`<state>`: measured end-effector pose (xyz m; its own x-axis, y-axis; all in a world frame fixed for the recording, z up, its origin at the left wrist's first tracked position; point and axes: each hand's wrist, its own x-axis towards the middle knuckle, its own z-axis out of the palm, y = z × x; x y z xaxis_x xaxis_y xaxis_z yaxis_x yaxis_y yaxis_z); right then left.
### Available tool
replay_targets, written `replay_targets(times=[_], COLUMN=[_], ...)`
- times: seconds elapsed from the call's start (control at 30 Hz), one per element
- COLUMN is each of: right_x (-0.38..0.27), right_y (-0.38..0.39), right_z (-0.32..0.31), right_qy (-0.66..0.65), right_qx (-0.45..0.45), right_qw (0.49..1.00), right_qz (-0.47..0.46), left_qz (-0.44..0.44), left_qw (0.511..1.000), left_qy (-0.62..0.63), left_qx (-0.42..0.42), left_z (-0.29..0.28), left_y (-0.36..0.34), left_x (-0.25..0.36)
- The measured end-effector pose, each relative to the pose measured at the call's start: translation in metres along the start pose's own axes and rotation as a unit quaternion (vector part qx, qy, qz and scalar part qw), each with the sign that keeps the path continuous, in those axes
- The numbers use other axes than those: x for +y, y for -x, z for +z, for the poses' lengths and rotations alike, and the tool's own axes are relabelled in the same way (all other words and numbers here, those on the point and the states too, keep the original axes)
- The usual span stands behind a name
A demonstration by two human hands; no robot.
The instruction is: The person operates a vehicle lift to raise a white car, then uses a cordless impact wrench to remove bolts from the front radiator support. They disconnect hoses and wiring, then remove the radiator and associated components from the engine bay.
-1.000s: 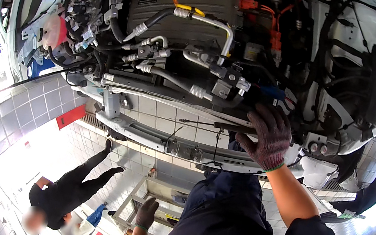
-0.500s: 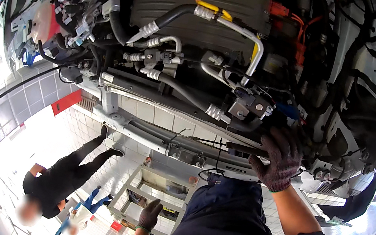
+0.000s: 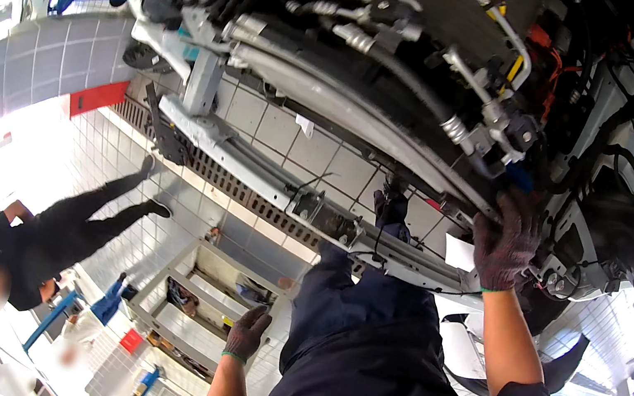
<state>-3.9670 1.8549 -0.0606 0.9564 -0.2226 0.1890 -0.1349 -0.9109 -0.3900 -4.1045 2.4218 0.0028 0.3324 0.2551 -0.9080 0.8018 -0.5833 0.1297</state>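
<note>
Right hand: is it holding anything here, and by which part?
The gloved right hand grips the engine bay's front crossmember at its end nearest the person. The left hand hangs free, holding nothing.

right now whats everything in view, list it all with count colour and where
vehicle front end: one, white body with dark engine parts, top and right
ribbed hoses: several, silver and black, top centre
orange cables: a few, upper right
front crossmember: one, pale grey metal, across the middle
tiled floor: grey and white, left
red panel: one, on the floor, left
metal rack: one, grey, lower centre
other person: one, in dark clothes, lower left
left hand: dark knit glove, hanging free, lower centre
right hand: dark knit glove, resting on the crossmember's right end
</note>
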Motion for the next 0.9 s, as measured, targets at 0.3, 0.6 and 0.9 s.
replay_targets(times=[0.3,0.6,0.9], right_x=[-0.007,-0.052,-0.186], right_y=[0.018,0.052,0.067], right_z=[0.016,0.032,0.048], right_qy=[0.084,0.223,0.184], right_qx=[0.013,0.056,-0.024], right_qw=[0.996,0.972,0.982], right_qz=[0.002,0.057,0.035], left_qz=[0.002,0.062,0.059], left_qw=[0.997,0.980,0.992], left_qy=[0.050,0.190,0.112], left_qx=[-0.055,-0.004,0.028], left_z=[0.002,-0.087,-0.151], left_y=[-0.050,-0.112,-0.144], left_x=[-0.149,-0.257,-0.377])
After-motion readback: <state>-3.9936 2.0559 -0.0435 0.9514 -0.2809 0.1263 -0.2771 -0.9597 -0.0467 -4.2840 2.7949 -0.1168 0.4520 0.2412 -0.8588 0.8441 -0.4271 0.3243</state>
